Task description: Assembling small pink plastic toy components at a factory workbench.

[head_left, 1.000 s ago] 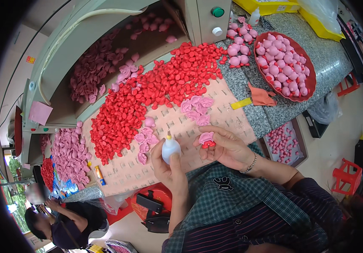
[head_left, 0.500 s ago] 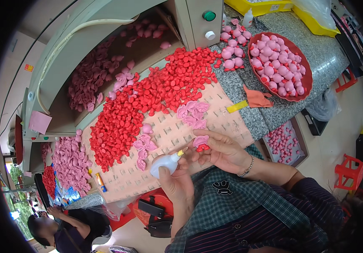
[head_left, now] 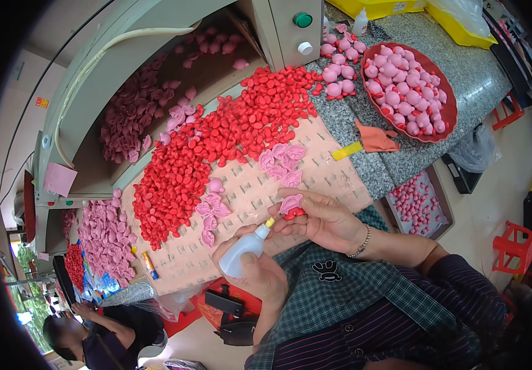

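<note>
The left hand (head_left: 267,276), just below centre frame, curls its fingers around a smooth, translucent squeeze bottle (head_left: 239,258), thumb pressed to its rounded side. Right of it, the right hand (head_left: 332,227) pinches a small pink-and-red piece (head_left: 291,205), ruffled above and glossy below, at its fingertips. The bottle's tapered yellow tip (head_left: 270,222) points up just beside that piece; contact is unclear. Beyond, curled pink pieces (head_left: 283,161) lie on a slotted pale mat (head_left: 324,169), and rounded red pieces (head_left: 173,179) heap toward upper left. A red scalloped bowl (head_left: 453,114) of pink balls sits on speckled stone (head_left: 483,83), upper right.
</note>
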`<move>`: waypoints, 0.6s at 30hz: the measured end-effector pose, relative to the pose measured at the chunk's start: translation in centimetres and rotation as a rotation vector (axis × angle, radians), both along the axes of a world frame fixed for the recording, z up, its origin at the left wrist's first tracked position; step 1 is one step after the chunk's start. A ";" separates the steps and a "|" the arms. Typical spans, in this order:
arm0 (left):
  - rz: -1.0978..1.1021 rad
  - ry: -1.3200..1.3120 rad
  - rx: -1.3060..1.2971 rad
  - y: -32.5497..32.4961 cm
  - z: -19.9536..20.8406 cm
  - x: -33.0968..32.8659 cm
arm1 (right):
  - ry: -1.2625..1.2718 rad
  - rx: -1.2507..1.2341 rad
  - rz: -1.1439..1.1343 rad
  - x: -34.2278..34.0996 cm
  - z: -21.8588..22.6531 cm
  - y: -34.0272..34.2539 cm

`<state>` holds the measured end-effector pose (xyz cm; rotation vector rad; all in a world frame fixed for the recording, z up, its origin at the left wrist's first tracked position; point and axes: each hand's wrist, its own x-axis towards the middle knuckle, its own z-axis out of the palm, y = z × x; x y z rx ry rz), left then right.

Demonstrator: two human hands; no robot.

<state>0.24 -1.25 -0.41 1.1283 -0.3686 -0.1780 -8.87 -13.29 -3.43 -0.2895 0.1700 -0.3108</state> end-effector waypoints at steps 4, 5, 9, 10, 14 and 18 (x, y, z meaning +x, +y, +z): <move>-0.053 -0.035 -0.019 0.1 0.1 0.0 | 0.014 0.029 0.015 -0.1 0.5 0.1; -0.045 -0.044 -0.019 0.0 0.1 -0.1 | 0.015 0.030 0.014 -0.1 0.7 0.0; -0.069 -0.032 -0.002 0.1 0.3 -0.1 | 0.018 -0.019 0.020 -0.3 0.9 0.1; -0.068 -0.031 -0.001 0.3 0.1 0.0 | 0.029 -0.032 0.017 -0.3 0.9 0.1; -0.071 -0.064 0.080 0.6 -0.3 0.2 | 0.037 -0.060 0.034 -0.4 0.9 0.2; -0.027 -0.036 0.011 0.1 -0.1 -0.2 | 0.048 -0.078 0.036 -0.4 0.6 0.3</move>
